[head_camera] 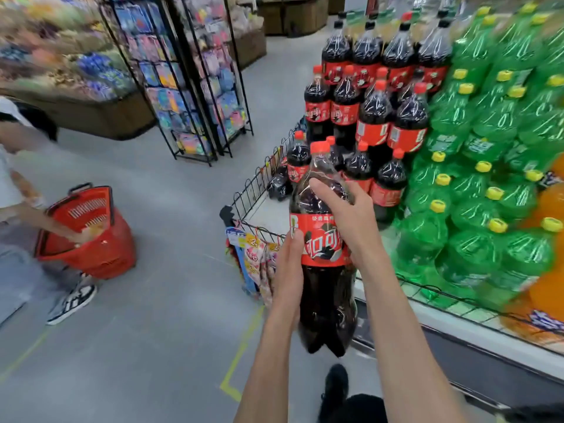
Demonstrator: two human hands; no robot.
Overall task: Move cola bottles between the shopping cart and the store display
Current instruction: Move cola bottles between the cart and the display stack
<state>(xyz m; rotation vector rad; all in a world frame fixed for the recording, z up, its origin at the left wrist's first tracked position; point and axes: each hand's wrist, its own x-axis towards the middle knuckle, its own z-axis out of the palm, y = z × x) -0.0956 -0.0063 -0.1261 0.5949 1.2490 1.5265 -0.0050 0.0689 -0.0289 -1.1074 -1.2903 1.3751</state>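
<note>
**One cola bottle held in two hands beside a stacked drinks display**

A person holds a single large cola bottle upright in the aisle, just in front of the corner of the store display. The right hand wraps over the bottle's shoulder and red label, fingers curled around it; the left hand presses against the bottle's left side at label height, thumb on the label and fingers reaching behind. The bottle has a red cap and hangs clear of the floor, above the person's black shoe.

On the display, cola bottles stand in three stepped tiers; about sixteen can be counted, though those at the back overlap and the exact figure cannot be told. To their right rise green soda bottles with yellow caps, more than twenty, blurred at the frame's edge, and orange bottles at far right. A low black wire fence edges the display platform.

At left, a second person reaches one hand into one red shopping basket standing on the grey floor. Two black wire racks of packaged goods stand behind.
</note>
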